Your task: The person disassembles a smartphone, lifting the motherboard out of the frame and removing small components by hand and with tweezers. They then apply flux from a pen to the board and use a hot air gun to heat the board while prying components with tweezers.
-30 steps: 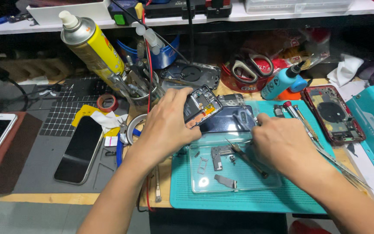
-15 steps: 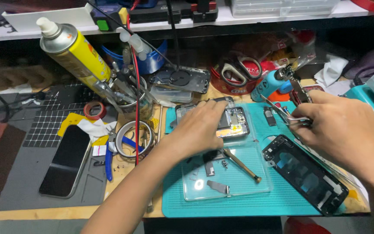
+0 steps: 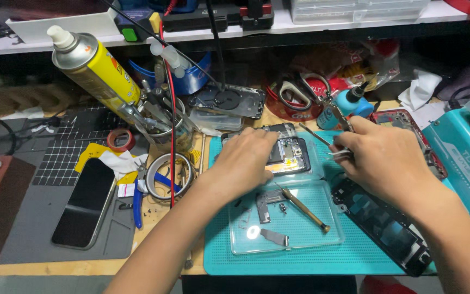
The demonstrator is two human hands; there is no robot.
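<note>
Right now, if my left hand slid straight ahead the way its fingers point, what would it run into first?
Most likely the opened phone, which the left hand already rests on. Past it lies the tweezers in the right hand, though depth is unclear.

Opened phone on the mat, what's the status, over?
Left hand pressing down on opened phone. Right hand gripping tweezers beside it. Screwdriver lies close, nothing blocking.

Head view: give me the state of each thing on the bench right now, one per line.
opened phone: back off, insides exposed, left hand pressing on it
tweezers: pinched in right hand
screen panel: detached, lying flat
screwdriver: lying on clear tray
black phone: screen dark
spray can: tilted
</note>
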